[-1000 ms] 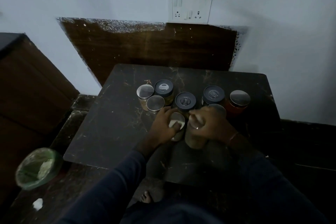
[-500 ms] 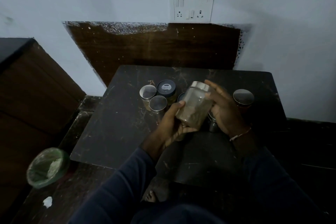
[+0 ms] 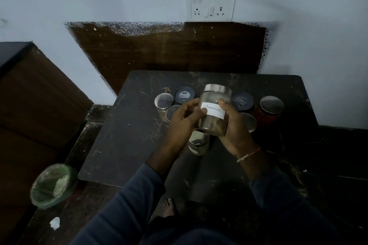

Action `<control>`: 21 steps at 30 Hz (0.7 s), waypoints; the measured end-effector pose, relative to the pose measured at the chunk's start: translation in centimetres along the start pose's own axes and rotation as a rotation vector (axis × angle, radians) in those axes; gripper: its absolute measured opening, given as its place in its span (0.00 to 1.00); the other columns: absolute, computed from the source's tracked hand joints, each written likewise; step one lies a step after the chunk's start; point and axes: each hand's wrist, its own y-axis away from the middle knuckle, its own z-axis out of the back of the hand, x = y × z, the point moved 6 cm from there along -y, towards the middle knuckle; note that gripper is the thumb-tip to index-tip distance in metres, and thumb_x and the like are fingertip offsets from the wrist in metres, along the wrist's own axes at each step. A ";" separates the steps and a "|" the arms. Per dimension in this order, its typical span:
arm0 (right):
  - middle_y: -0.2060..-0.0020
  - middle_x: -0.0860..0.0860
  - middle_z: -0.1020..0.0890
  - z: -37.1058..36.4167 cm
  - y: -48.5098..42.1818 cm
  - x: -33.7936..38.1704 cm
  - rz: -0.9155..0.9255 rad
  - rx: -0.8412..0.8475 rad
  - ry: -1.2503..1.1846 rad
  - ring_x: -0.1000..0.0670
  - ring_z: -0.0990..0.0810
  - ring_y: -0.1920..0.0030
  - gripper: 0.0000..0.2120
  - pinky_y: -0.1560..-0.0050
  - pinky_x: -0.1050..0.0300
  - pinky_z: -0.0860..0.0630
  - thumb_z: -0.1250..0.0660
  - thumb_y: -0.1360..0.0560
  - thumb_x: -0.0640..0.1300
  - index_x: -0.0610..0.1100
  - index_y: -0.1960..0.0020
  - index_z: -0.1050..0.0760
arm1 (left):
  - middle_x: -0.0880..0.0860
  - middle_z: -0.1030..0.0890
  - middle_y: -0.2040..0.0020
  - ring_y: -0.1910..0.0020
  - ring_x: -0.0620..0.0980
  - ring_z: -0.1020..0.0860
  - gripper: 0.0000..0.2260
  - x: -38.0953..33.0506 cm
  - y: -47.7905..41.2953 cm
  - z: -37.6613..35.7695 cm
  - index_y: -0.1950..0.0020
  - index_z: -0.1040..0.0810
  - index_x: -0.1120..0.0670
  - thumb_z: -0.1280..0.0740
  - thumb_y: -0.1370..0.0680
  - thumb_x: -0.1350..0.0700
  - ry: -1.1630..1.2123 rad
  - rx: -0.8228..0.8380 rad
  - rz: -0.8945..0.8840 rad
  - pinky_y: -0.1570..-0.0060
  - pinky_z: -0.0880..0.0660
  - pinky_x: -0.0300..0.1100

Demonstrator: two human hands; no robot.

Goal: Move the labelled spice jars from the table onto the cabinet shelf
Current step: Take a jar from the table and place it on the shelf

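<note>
1. Right grip [image 3: 237,129] is wrapped round the right side and bottom of the cinnamon jar [image 3: 211,125], with the thumb lying on the glass just above the label [image 3: 213,112].
2. Left grip [image 3: 185,117] is curled against the jar's left side, and its thumb tip sits on the left end of the label.
3. From my feed, the jar is held off the bench [image 3: 129,135], in front of the cluster of other jars. It is tilted slightly, with its steel lid [image 3: 218,90] leaning away from the camera. The white label faces me, and the handwriting reads roughly "Cinnamon". The contents look brownish.
4. Jars standing on the bench:
   - a steel-lidded jar [image 3: 163,100] sits far left
   - a dark-lidded jar [image 3: 184,95] is just beside it
   - a second steel lid [image 3: 172,111] is partly hidden behind the left grip
   - another dark-lidded jar [image 3: 242,101] is to the right of the held jar
   - a red-filled jar [image 3: 271,105] with a steel lid is at the far right
   - one more steel lid [image 3: 249,122] shows behind the right grip
   - a pale jar [image 3: 198,145] stands directly under the hands, nearer me
5. I can't read labels on any of those.
6. A thread bracelet [image 3: 249,155] circles the right wrist, and both sleeves are dark blue.
7. On the floor to the left there is a green-lined bin [image 3: 52,185] and a white scrap [image 3: 54,223].
8. A wooden unit [image 3: 29,95] stands at the left edge. A brown panel [image 3: 179,49] leans on the wall behind the bench, below a socket plate [image 3: 213,2].
</note>
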 end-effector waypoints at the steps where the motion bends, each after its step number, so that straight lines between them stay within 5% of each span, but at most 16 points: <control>1: 0.43 0.39 0.18 -0.6 -0.2 0.1 0.003 0.028 0.015 0.41 0.19 0.43 0.17 0.42 0.41 0.23 0.40 0.22 0.49 0.42 0.37 0.24 | 0.58 0.18 0.43 0.48 0.54 0.18 0.15 -0.4 -0.3 0.3 0.36 0.24 0.56 0.33 0.23 0.59 0.032 0.028 0.023 0.56 0.20 0.43; 9: 0.43 0.43 0.18 -5.4 -3.1 2.8 0.057 -0.024 0.447 0.45 0.18 0.44 0.17 0.41 0.40 0.22 0.44 0.20 0.59 0.52 0.41 0.22 | 0.55 0.19 0.41 0.44 0.54 0.19 0.21 -6.4 -2.3 5.0 0.33 0.26 0.54 0.29 0.26 0.57 -0.022 0.063 -0.146 0.50 0.19 0.49; 11: 0.43 0.47 0.19 -7.8 -3.4 4.9 0.213 -0.047 0.581 0.53 0.17 0.48 0.12 0.47 0.49 0.19 0.43 0.19 0.55 0.56 0.38 0.27 | 0.55 0.20 0.39 0.42 0.53 0.19 0.22 -8.8 -2.8 6.4 0.32 0.27 0.53 0.29 0.25 0.57 -0.013 0.068 -0.228 0.47 0.20 0.50; 13: 0.46 0.53 0.20 -10.7 -3.5 7.4 0.388 -0.015 0.678 0.62 0.18 0.51 0.19 0.57 0.65 0.21 0.42 0.19 0.51 0.58 0.29 0.37 | 0.54 0.21 0.37 0.39 0.53 0.21 0.23 -11.4 -3.4 7.8 0.30 0.28 0.53 0.31 0.24 0.56 0.002 0.081 -0.295 0.43 0.22 0.51; 15: 0.45 0.52 0.20 -14.2 -3.8 9.9 0.523 0.050 0.748 0.65 0.20 0.52 0.23 0.59 0.70 0.24 0.41 0.19 0.48 0.57 0.25 0.41 | 0.54 0.22 0.35 0.36 0.53 0.23 0.24 -14.7 -4.0 9.6 0.28 0.29 0.53 0.33 0.24 0.57 0.009 0.106 -0.367 0.41 0.24 0.52; 18: 0.38 0.48 0.23 -20.0 -4.6 13.9 0.626 0.130 0.842 0.56 0.20 0.43 0.20 0.47 0.58 0.19 0.41 0.19 0.49 0.59 0.29 0.37 | 0.53 0.20 0.36 0.37 0.52 0.22 0.23 -20.3 -5.2 11.9 0.28 0.30 0.54 0.33 0.23 0.62 0.001 0.132 -0.467 0.42 0.23 0.50; 21: 0.37 0.54 0.25 -26.8 -5.3 18.9 0.737 0.178 0.934 0.53 0.20 0.43 0.19 0.46 0.53 0.19 0.40 0.20 0.54 0.59 0.30 0.36 | 0.51 0.20 0.37 0.39 0.51 0.21 0.22 -27.9 -5.8 13.8 0.30 0.27 0.52 0.33 0.23 0.64 -0.055 0.084 -0.627 0.44 0.21 0.47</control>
